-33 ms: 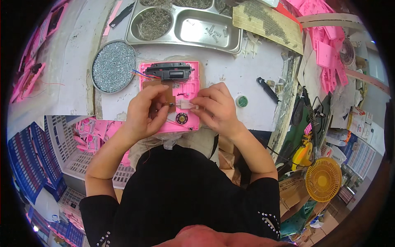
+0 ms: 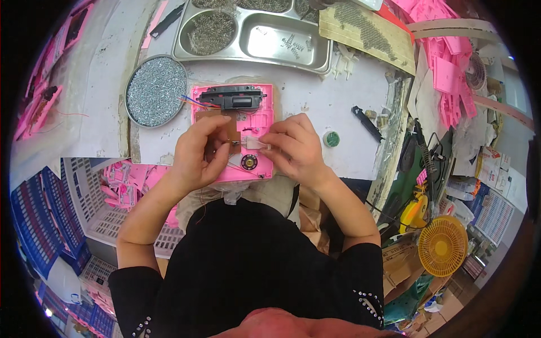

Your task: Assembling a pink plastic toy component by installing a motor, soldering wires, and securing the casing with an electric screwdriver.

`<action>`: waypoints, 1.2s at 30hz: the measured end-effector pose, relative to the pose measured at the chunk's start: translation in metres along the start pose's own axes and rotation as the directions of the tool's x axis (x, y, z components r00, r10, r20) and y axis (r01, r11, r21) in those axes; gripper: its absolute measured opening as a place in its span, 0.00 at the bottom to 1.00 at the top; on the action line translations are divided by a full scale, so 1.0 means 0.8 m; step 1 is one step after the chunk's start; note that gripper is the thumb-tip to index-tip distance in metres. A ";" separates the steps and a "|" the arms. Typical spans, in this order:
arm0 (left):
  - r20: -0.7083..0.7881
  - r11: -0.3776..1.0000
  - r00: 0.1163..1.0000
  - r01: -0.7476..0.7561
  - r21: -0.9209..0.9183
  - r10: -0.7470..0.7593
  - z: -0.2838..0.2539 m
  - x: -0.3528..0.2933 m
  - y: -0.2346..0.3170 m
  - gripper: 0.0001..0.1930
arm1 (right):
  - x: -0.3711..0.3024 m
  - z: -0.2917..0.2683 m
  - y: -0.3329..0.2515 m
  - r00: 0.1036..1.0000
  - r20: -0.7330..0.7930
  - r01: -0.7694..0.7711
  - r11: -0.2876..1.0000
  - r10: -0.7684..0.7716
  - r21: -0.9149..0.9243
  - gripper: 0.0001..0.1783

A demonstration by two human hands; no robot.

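Note:
A pink plastic housing [image 2: 262, 91] lies open on the bench in front of me. Inside it are a black mechanism [image 2: 243, 101] at the far end, a brown circuit board [image 2: 209, 116] on the left and a round black part with a gold centre [image 2: 248, 162]. My left hand [image 2: 200, 152] bends over the board, thumb and fingers curled in near its right edge; what lies between the fingertips is hidden. With fingertips pinched, my right hand [image 2: 296, 147] holds a small white plastic piece [image 2: 255, 143] low over the housing, right of the board.
A round dish of silvery screws [image 2: 156, 91] stands left of the housing. Behind is a metal compartment tray [image 2: 256, 59] with springs. To the right are a small green round container [image 2: 331, 138], a black strip [image 2: 367, 124] and white plastic pieces [image 2: 344, 61]. A crate [image 2: 107, 217] stands lower left.

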State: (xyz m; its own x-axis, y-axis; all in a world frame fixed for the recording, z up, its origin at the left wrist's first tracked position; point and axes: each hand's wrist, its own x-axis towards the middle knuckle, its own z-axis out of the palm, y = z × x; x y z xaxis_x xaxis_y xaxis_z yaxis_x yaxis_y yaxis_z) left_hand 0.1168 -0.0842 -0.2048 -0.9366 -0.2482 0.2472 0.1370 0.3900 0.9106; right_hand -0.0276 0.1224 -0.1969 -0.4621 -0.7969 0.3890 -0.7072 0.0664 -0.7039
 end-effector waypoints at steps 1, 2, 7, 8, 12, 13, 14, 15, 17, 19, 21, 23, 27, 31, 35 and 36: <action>-0.009 1.000 1.000 -0.011 -0.015 0.011 0.001 0.000 -0.003 0.24 | 0.001 0.003 0.000 1.000 0.004 0.005 1.000 -0.005 0.002 0.14; -0.018 0.999 1.000 -0.022 -0.029 0.022 0.001 0.001 -0.004 0.24 | 0.002 0.005 0.000 1.000 0.008 0.009 1.000 -0.009 0.004 0.14; 0.005 0.996 0.999 -0.039 0.080 0.039 -0.001 0.005 -0.001 0.22 | 0.012 -0.012 -0.014 0.993 0.118 0.028 0.993 -0.015 -0.113 0.16; 0.020 0.990 0.997 -0.077 0.120 0.075 -0.002 0.010 0.002 0.22 | 0.013 -0.015 -0.014 0.992 0.126 0.029 0.995 -0.016 -0.096 0.17; 0.112 0.980 0.989 -0.110 0.165 0.092 -0.007 0.028 0.020 0.19 | 0.012 -0.026 -0.012 0.998 0.006 -0.067 0.996 0.067 -0.067 0.18; 0.132 0.976 0.986 -0.121 0.179 0.098 -0.008 0.031 0.023 0.19 | 0.015 -0.027 -0.015 0.996 0.019 -0.085 0.992 0.088 -0.095 0.18; 0.152 0.972 0.983 -0.133 0.193 0.104 -0.008 0.033 0.025 0.19 | 0.017 -0.028 -0.018 0.994 0.031 -0.103 0.987 0.108 -0.123 0.18; 0.161 0.972 0.982 -0.130 0.198 0.099 -0.009 0.034 0.026 0.18 | 0.021 -0.029 -0.022 0.992 0.046 -0.108 0.983 0.116 -0.147 0.17; 0.179 0.970 0.980 -0.124 0.208 0.087 -0.009 0.036 0.028 0.17 | 0.029 -0.029 -0.029 0.988 0.076 -0.115 0.974 0.132 -0.195 0.15; 0.138 0.964 0.983 -0.146 0.222 0.117 -0.011 0.035 0.028 0.15 | 0.033 -0.033 -0.022 0.992 0.053 -0.102 0.973 0.115 -0.208 0.13; 0.097 0.947 0.983 -0.176 0.270 0.155 -0.012 0.036 0.026 0.14 | 0.040 -0.036 -0.013 0.994 0.023 -0.099 0.970 0.107 -0.220 0.12; 0.056 0.913 0.977 -0.211 0.350 0.204 -0.013 0.040 0.024 0.12 | 0.047 -0.038 -0.003 0.994 -0.016 -0.107 0.967 0.106 -0.229 0.11; 0.034 0.882 0.972 -0.225 0.415 0.233 -0.017 0.045 0.022 0.09 | 0.059 -0.064 0.016 0.938 -0.262 -0.277 0.946 0.228 -0.170 0.07; 0.038 0.852 0.964 -0.249 0.461 0.262 -0.012 0.055 0.022 0.08 | 0.073 -0.051 0.013 0.994 -0.010 -0.109 0.974 0.109 -0.199 0.08; 0.033 0.859 0.967 -0.239 0.453 0.252 -0.010 0.060 0.025 0.08 | 0.067 -0.011 0.001 0.999 0.018 -0.030 0.926 0.040 -0.375 0.09; 0.026 0.860 0.968 -0.234 0.454 0.250 -0.011 0.059 0.025 0.08 | 0.065 -0.006 -0.001 0.999 0.011 -0.045 0.921 0.053 -0.387 0.09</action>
State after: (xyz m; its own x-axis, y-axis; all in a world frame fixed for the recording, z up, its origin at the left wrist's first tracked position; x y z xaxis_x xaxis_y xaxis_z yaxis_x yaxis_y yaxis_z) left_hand 0.0784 -0.0957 -0.1719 -0.8807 -0.1196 0.4584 0.1911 0.7957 0.5748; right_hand -0.0540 0.0838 -0.1735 -0.4930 -0.7989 0.3445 -0.8378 0.3290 -0.4358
